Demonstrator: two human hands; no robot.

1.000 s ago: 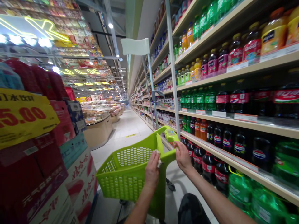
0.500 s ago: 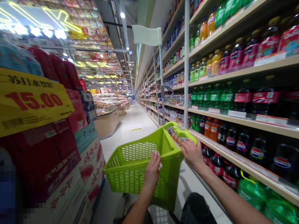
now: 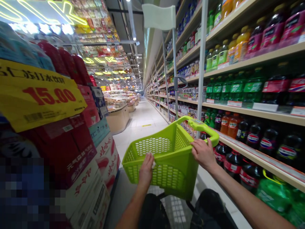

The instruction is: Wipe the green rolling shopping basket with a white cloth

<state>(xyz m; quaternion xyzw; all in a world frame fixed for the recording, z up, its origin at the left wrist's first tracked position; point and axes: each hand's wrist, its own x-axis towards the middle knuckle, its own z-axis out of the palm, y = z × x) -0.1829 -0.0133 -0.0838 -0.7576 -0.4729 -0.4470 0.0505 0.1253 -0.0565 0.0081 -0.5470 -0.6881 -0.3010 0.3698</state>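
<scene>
A bright green plastic shopping cart [image 3: 176, 168] with perforated basket walls stands in front of my knees, turned sideways to me. My left hand [image 3: 146, 171] presses a crumpled white tissue or cloth [image 3: 153, 164] against the near rim, most of it hidden under the fingers. Around the rim's right corner, just below the cart's green handle [image 3: 213, 136], curl the fingers of my right hand [image 3: 203, 153]. Inside the basket only the far walls show.
Tall shelves of soda bottles [image 3: 254, 86] run close along the right. Stacked drink cartons [image 3: 95, 178] with a yellow price sign [image 3: 43, 95] crowd the left. Beyond the cart, a white-tiled aisle [image 3: 143, 117] leads past round snack bins [image 3: 118, 117]. A pole-mounted pale panel [image 3: 159, 18] rises by the shelves.
My left hand has slid left along the near rim with the white tissue or cloth. The view has shifted, so the cart sits further right. My right hand stays at the corner.
</scene>
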